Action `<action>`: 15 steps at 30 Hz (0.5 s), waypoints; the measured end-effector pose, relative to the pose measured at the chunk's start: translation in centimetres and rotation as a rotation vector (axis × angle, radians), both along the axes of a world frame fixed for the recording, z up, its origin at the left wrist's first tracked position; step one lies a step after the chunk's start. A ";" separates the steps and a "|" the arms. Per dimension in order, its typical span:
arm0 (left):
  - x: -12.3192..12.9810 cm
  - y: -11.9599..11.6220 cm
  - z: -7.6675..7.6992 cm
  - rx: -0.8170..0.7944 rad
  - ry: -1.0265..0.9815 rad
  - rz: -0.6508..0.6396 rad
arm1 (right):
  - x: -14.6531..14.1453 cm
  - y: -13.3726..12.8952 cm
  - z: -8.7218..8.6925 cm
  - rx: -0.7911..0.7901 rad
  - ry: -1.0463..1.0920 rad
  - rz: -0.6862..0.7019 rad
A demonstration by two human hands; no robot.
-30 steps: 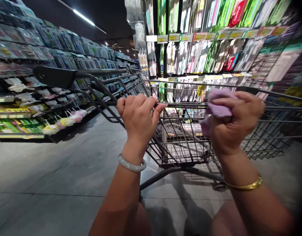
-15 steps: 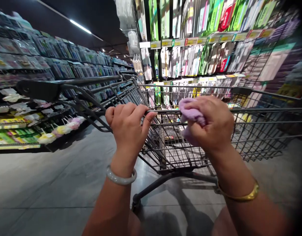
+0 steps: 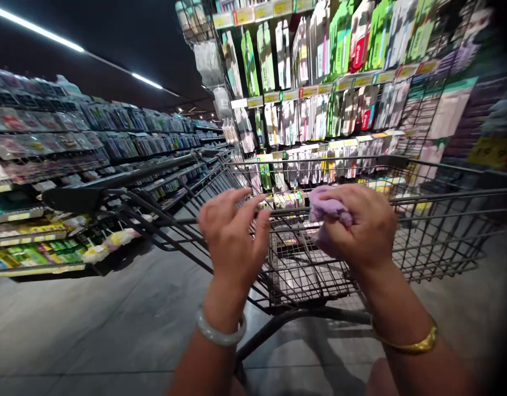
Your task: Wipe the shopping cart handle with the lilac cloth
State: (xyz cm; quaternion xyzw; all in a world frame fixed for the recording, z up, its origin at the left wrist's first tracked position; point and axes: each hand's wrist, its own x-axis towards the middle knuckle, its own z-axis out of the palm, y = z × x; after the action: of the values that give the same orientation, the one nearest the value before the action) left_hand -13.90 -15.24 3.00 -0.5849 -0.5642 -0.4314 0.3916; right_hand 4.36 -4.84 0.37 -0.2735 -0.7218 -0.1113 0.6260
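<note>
A dark wire shopping cart (image 3: 319, 272) stands side-on before me, its handle end to the left. Bunched in my right hand (image 3: 364, 223) is a purple cloth (image 3: 330, 206), held at the cart's top side rail. My left hand (image 3: 237, 231) is raised at that same rail with its fingers apart and curved, holding nothing; whether a fingertip touches the rail I cannot tell. A pale bangle circles my left wrist, a gold one my right.
Behind the cart rises a rack (image 3: 303, 91) hung with packaged toothbrushes. Along the left runs another long shelf (image 3: 125, 132) of packaged goods. The cart's handle (image 3: 72, 201) juts toward the left. Grey floor (image 3: 125, 324) lies beneath.
My left hand has loosened from the rail, its fingers lifting and spreading, and moved a little right. The right hand still grips the cloth. The view has tilted up slightly.
</note>
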 end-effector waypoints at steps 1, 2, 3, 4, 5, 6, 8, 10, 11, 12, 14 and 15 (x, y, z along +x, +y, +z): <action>1.0 0.5 0.2 -0.070 0.014 -0.035 | -0.3 -0.3 0.1 -0.003 -0.022 0.003; 1.9 1.0 0.5 -0.144 0.029 -0.049 | -0.5 -0.4 0.2 -0.012 -0.037 0.006; 2.7 1.5 0.7 -0.219 0.048 -0.039 | -0.5 -0.5 0.3 -0.028 -0.047 0.005; 3.3 1.9 0.9 -0.276 0.064 -0.001 | -0.4 -0.4 0.6 -0.049 -0.063 0.000; 3.7 2.2 1.1 -0.323 0.074 0.048 | -0.2 -0.3 0.9 -0.072 -0.089 -0.007; 4.0 2.5 1.2 -0.348 0.079 0.092 | 0.1 -0.1 1.3 -0.098 -0.128 -0.011; 4.0 2.8 1.2 -0.361 0.087 0.149 | 1.0 0.4 2.0 -0.153 -0.240 0.011; 3.8 3.1 1.1 -0.350 0.089 0.173 | 1.6 0.9 2.7 -0.240 -0.332 0.044; 3.6 3.1 1.1 -0.345 0.087 0.179 | 1.7 0.9 2.9 -0.285 -0.331 0.034; 3.5 3.2 1.0 -0.341 0.083 0.182 | 1.6 0.9 3.1 -0.318 -0.298 0.000; 3.3 3.4 0.9 -0.336 0.074 0.184 | 0.8 0.3 3.0 -0.329 -0.218 -0.088; 3.2 3.4 0.9 -0.336 0.071 0.184 | 0.2 -0.1 3.0 -0.311 -0.208 -0.112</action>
State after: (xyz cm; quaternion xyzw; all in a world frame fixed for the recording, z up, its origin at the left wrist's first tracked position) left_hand -10.67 -11.81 3.92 -0.6029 -0.6652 -0.2725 0.3461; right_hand 4.54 -4.90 3.35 -0.3939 -0.7747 -0.0606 0.4910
